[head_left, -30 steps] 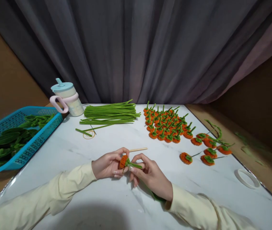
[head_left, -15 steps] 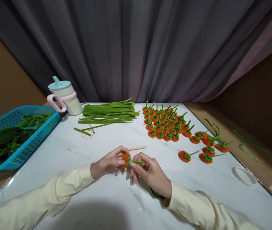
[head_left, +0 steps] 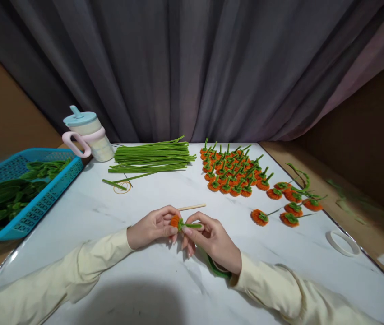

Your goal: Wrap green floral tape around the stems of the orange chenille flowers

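Between my hands is a small orange pipe-cleaner persimmon with a green leafy top and a green stem pointing right. My left hand is closed around its orange body, thumb in front. With thumb and fingers, my right hand pinches the green part at the stem's base. A thin wooden stick lies on the table just behind my hands. Under my right wrist shows part of a green ring-shaped piece, mostly hidden.
Finished-looking orange persimmons stand in rows at the back right, with several wire-stemmed ones nearer. Green pipe cleaners lie behind. Left are a blue basket of green leaves and a lidded cup. A white tape ring lies right.
The persimmon has turned slightly in my fingers, so more of its orange side and stem shows. Both hands stay in nearly the same place. The view has shifted a little.
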{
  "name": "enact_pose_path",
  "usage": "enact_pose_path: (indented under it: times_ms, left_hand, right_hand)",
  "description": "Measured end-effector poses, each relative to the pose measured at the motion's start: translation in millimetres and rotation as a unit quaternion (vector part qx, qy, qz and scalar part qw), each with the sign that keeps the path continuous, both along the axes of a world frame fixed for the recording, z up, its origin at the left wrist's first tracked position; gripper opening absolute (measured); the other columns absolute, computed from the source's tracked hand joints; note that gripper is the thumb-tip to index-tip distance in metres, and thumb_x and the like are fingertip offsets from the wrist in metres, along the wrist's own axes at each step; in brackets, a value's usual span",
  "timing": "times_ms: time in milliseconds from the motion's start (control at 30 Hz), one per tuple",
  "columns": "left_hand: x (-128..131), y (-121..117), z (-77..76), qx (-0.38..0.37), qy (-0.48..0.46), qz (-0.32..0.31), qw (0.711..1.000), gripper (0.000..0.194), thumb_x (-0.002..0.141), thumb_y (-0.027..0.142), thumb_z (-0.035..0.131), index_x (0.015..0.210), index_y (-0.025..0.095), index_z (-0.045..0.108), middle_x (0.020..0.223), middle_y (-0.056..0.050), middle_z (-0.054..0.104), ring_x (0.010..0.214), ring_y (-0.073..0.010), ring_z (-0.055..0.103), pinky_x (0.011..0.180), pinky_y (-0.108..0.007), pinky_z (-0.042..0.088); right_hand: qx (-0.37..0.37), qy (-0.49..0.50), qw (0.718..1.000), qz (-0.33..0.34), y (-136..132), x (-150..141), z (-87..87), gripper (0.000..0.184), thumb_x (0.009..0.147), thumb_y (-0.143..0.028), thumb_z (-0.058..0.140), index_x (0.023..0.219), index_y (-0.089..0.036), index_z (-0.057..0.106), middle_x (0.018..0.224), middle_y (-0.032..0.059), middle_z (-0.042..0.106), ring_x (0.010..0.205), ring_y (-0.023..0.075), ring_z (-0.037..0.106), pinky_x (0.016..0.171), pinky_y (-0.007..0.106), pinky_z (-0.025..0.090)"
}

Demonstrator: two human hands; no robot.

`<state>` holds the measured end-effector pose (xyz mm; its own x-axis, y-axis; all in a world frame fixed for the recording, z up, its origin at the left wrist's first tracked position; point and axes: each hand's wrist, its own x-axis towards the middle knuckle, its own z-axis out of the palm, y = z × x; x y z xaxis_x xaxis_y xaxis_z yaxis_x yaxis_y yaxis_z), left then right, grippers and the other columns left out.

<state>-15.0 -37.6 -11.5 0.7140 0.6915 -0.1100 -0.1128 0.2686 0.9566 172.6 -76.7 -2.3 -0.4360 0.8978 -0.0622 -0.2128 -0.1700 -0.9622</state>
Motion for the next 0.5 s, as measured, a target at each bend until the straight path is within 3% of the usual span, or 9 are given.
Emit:
enact_pose_path:
  times_ms: [333, 500]
  left_hand:
    - [-0.4, -1.5, 2.4, 0.026, -0.006, -0.010, 1.000, 0.036, 0.079, 0.040, 0.067, 0.097, 0.016, 0.048, 0.077, 0.001, 0.055, 0.065, -0.0105, 0.057, 0.062, -0.024, 0.044]
    - [1.1, -7.0, 4.6, 0.110, 0.031, 0.039, 0.993, 0.036, 0.078, 0.036, 0.068, 0.098, 0.018, 0.044, 0.082, 0.000, 0.056, 0.077, -0.0128, 0.057, 0.070, -0.026, 0.044]
  right_hand:
    - [0.015, -0.010, 1.000, -0.015, 0.9, -0.1, -0.3, 0.030, 0.082, -0.043, 0.062, 0.079, -0.015, 0.050, 0.059, 0.0002, 0.063, 0.044, 0.0080, 0.054, 0.047, 0.021, 0.045]
    - [0.010, -0.019, 0.999, -0.032, 0.5, -0.6, 0.7, 0.032, 0.079, -0.044, 0.065, 0.076, -0.015, 0.051, 0.060, -0.0003, 0.062, 0.044, 0.0084, 0.055, 0.048, 0.022, 0.047]
